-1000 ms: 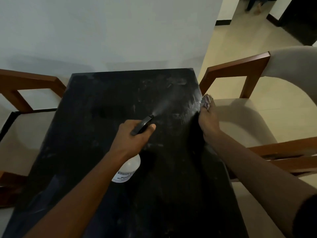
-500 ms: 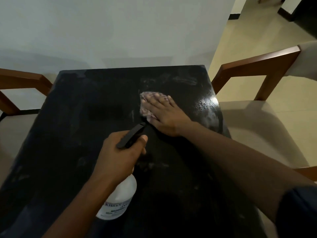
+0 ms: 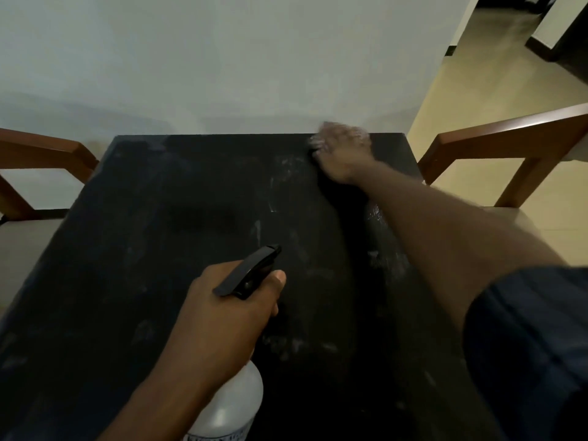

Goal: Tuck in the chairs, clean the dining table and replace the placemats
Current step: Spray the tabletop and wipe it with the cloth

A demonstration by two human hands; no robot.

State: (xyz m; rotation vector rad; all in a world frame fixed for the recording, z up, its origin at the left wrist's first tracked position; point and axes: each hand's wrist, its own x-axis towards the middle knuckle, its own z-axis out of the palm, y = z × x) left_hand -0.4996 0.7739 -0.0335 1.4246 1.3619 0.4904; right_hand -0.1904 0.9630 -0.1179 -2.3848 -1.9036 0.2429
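Our left hand (image 3: 227,316) sits low and near, fingers curled tight in a fist-like grip, thumb laid forward along the top, wrist bent slightly with the forearm running down toward the lower left. Our right arm reaches far out, almost straight, a dark short sleeve (image 3: 528,351) showing at the upper arm. The right hand (image 3: 345,154) is way out at the far end, palm down, fingers blurred; we cannot tell how tightly they are closed.

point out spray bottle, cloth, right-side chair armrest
spray bottle (image 3: 229,405): head view, white body below the left hand
cloth (image 3: 334,133): head view, blurred edge beyond the right hand
chair armrest (image 3: 509,130): head view, wooden top rail
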